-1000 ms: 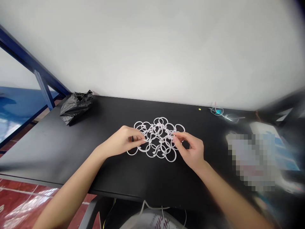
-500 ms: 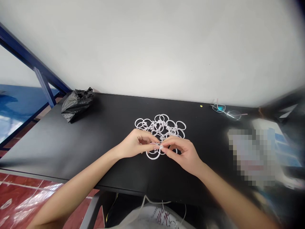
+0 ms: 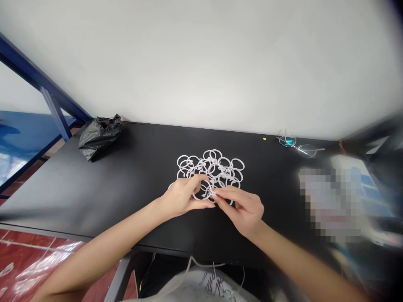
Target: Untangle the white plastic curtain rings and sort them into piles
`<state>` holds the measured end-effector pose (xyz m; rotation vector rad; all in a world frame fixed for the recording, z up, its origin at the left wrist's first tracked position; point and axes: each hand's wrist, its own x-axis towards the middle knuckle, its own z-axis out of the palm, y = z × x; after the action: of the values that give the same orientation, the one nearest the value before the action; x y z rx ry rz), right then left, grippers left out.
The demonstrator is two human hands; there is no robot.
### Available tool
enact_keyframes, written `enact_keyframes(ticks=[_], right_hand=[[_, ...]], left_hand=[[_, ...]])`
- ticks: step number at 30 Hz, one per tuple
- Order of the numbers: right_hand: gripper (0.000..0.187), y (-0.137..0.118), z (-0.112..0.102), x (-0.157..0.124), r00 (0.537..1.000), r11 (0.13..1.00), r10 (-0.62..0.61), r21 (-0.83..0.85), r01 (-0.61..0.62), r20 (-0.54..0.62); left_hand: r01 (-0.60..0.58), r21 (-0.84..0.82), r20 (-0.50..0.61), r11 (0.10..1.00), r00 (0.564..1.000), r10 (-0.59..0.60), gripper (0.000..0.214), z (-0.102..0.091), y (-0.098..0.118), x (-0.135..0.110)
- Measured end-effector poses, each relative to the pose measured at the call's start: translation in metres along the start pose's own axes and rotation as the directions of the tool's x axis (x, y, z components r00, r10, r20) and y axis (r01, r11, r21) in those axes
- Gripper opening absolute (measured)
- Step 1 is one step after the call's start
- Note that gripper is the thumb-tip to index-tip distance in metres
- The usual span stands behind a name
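Note:
A white plastic ring (image 3: 194, 197) with a small clasp-like end is held over a pile of similar white rings (image 3: 238, 164). My right hand (image 3: 244, 207) pinches the ring's small end between thumb and fingertips. Around the ring's left side curves my left hand (image 3: 184, 195), thumb below and fingers above, spread apart; whether a fingertip touches the ring is hard to make out. Several rings in the pile overlap behind and beneath both hands, which partly cover them.
The black table (image 3: 151, 147) bears a crumpled black plastic bag (image 3: 100, 136) at its back left. Eyeglasses (image 3: 296, 147) lie at the back right, near a small yellow bit (image 3: 264, 139). A blurred package (image 3: 330, 205) is at the right. Blue metal framing (image 3: 56, 111) stands left.
My left thumb and fingers have moved from a pinch at the ring's end to a wide spread around the ring. My right hand keeps its pinch, slightly lower.

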<state>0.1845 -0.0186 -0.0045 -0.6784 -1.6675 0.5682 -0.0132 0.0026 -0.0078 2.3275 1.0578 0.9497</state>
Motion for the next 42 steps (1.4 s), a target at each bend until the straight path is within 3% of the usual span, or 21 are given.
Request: enact_keyframes(ticks=[7,11,13,15,16,19,21,24,26,28,29,31,33,38,42], right_hand=[[0.043,-0.003,0.0,-0.001,1.0,1.0,-0.01,0.011,0.01,0.017],[0.045,-0.002,0.0,-0.002,0.997,0.997,0.08,-0.009,-0.08,0.021],[0.051,0.0,-0.002,0.0,0.984,0.985,0.174,-0.006,-0.174,0.027],[0.05,0.002,-0.004,0.002,0.969,0.969,0.247,0.01,-0.247,0.014],[0.047,0.003,-0.006,0.003,0.963,0.963,0.271,0.018,-0.271,0.002],[0.037,0.004,-0.009,0.005,0.956,0.956,0.294,0.031,-0.293,-0.021],[0.035,0.005,-0.01,0.005,0.957,0.957,0.29,0.029,-0.289,-0.026],[0.032,0.006,-0.01,0.004,0.961,0.962,0.274,0.0,-0.274,-0.044],[0.029,0.007,-0.009,0.004,0.963,0.965,0.261,-0.026,-0.263,-0.062],[0.026,0.007,-0.009,0.005,0.964,0.965,0.254,-0.046,-0.258,-0.077],[0.025,0.008,-0.009,0.005,0.964,0.964,0.254,-0.052,-0.259,-0.082],[0.024,0.008,-0.009,0.005,0.963,0.963,0.256,-0.063,-0.261,-0.084],[0.024,0.008,-0.009,0.005,0.965,0.964,0.251,-0.073,-0.257,-0.081],[0.022,0.012,-0.01,0.005,0.971,0.969,0.223,-0.091,-0.23,-0.083],[0.019,0.014,-0.011,0.005,0.968,0.965,0.232,-0.107,-0.241,-0.097]], left_hand=[[-0.069,0.059,-0.035,0.996,0.997,0.071,0.057,0.001,0.004,0.002],[-0.09,0.169,-0.016,0.982,0.995,0.094,0.06,-0.017,-0.005,0.01],[0.083,0.34,-0.123,0.937,0.991,-0.044,0.053,-0.035,-0.021,0.014],[0.296,0.516,-0.228,0.804,0.952,-0.204,0.048,-0.055,-0.042,0.016],[0.345,0.581,-0.226,0.737,0.939,-0.261,0.048,-0.063,-0.054,0.016],[0.453,0.648,-0.218,0.612,0.88,-0.422,0.047,-0.079,-0.08,0.012],[0.487,0.659,-0.196,0.573,0.847,-0.494,0.05,-0.08,-0.087,0.009],[0.494,0.686,-0.173,0.534,0.824,-0.54,0.057,-0.075,-0.081,0.007],[0.488,0.663,-0.201,0.568,0.847,-0.492,0.054,-0.074,-0.071,0.009],[0.423,0.553,-0.106,0.718,0.89,-0.443,0.046,-0.074,-0.059,0.011],[0.375,0.459,0.019,0.806,0.902,-0.431,0.043,-0.075,-0.053,0.012],[0.329,0.269,0.334,0.905,0.85,-0.408,0.042,-0.076,-0.042,0.012],[0.34,0.198,0.496,0.919,0.774,-0.393,0.042,-0.076,-0.035,0.012],[0.37,0.202,0.556,0.907,0.719,-0.418,0.026,-0.081,-0.035,0.007],[0.379,0.153,0.556,0.912,0.731,-0.397,0.017,-0.087,-0.037,0.009]])
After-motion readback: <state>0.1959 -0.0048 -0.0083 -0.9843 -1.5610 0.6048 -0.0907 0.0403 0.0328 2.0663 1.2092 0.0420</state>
